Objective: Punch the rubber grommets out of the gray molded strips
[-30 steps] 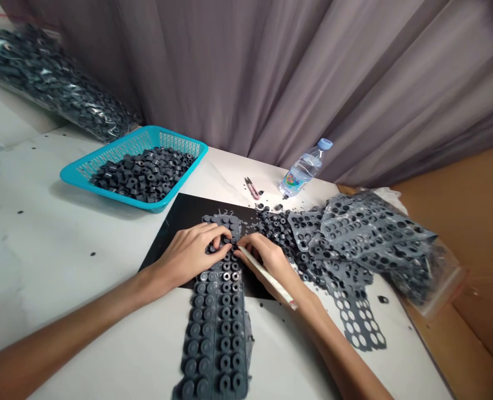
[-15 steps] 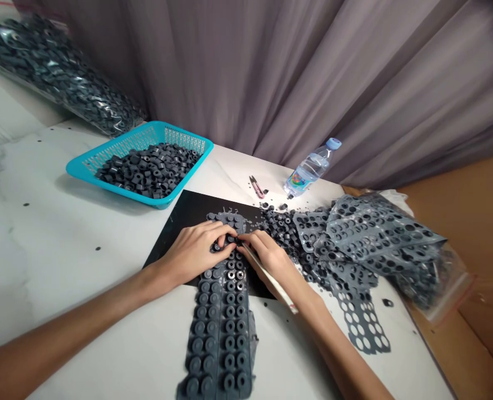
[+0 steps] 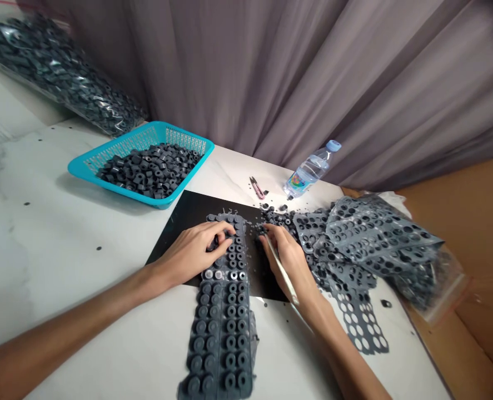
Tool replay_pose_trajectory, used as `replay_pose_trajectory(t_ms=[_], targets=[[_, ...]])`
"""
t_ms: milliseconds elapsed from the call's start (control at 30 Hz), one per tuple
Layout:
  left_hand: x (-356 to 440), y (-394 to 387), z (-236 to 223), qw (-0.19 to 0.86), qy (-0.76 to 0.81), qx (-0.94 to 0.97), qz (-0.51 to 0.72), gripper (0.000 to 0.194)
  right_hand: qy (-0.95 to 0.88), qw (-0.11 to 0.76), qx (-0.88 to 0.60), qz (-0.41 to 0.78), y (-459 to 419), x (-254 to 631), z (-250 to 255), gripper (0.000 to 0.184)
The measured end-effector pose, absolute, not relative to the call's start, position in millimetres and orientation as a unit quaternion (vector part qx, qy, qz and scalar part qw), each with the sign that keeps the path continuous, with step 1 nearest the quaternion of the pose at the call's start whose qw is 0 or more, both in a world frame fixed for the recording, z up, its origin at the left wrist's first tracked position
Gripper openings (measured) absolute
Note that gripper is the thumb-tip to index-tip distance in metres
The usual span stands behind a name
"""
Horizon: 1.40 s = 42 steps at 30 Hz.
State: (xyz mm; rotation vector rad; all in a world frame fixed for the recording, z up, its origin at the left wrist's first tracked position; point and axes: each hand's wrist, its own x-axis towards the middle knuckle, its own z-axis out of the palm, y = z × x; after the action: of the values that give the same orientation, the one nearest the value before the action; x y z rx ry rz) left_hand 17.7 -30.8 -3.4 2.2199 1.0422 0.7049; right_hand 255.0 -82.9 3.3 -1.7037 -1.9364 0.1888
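A long dark grey sheet of moulded rubber rings [image 3: 219, 328] runs from the near table edge up onto a black mat [image 3: 183, 214]. My left hand [image 3: 198, 244] lies on its upper left part, fingers curled over the rings, thumb and forefinger a little apart at the tips. My right hand [image 3: 285, 253] is right of the sheet, over the mat, closed around a thin white stick-like tool [image 3: 285, 278]. The tool's tip is hidden by the fingers. Beyond this hand lies a pile of loose rubber rings [image 3: 277, 218].
A blue basket [image 3: 142, 198] of loose rings stands at the back left, below a full plastic bag [image 3: 63, 72]. Pink thread snips [image 3: 257, 188] and a water bottle [image 3: 308, 169] are at the back. Punched-out rubber sheets [image 3: 375, 230] and another plastic bag [image 3: 442, 278] lie at right.
My right hand has moved right, away from the sheet and my left hand, with the white tool still in it. My left hand has stayed on the sheet with its fingertips slightly more apart.
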Motion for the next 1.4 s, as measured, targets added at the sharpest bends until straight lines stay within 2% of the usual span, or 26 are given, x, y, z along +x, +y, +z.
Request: replay_pose_trajectory(t_ms=[167,300,533,667,833,1033,1133,1233,1333,1400], targets=[[17.0,-30.8,-8.6,0.281,0.409,0.82,0.287,0.009,-0.774,0.27,-0.548,0.168,-82.1,244.2,11.7,0.019],[17.3,-28.2,-14.5,0.262,0.413,0.821,0.294,0.006,-0.82,0.241,-0.495,0.158,-80.6,234.3,16.1,0.024],[17.7,-27.5,-15.0,0.288,0.405,0.815,0.297,0.005,-0.827,0.221,-0.5,0.133,-79.6,231.7,14.4,0.026],[18.1,-27.7,-14.5,0.291,0.404,0.814,0.3,0.006,-0.833,0.195,-0.507,0.103,-79.3,228.0,13.7,0.025],[19.9,-27.3,-15.8,0.294,0.403,0.813,0.301,0.008,-0.846,0.154,-0.511,0.01,-77.4,218.6,2.8,0.025],[18.1,-26.0,-13.6,0.304,0.404,0.815,0.284,0.005,-0.729,0.191,-0.653,-0.078,-78.4,233.5,-5.1,0.031],[16.3,-24.3,-11.6,0.322,0.411,0.808,0.274,0.007,-0.724,0.193,-0.661,-0.04,-80.6,246.5,3.0,0.031],[17.1,-21.2,-11.1,0.321,0.429,0.799,0.275,0.008,-0.747,0.228,-0.621,0.069,-79.9,247.7,13.2,0.032],[19.6,-17.4,-12.6,0.308,0.426,0.806,0.271,0.009,-0.78,0.244,-0.551,0.17,-74.2,240.0,18.2,0.021],[20.8,-15.5,-14.3,0.305,0.425,0.809,0.27,0.01,-0.8,0.239,-0.517,0.191,-69.2,235.0,18.3,0.015]])
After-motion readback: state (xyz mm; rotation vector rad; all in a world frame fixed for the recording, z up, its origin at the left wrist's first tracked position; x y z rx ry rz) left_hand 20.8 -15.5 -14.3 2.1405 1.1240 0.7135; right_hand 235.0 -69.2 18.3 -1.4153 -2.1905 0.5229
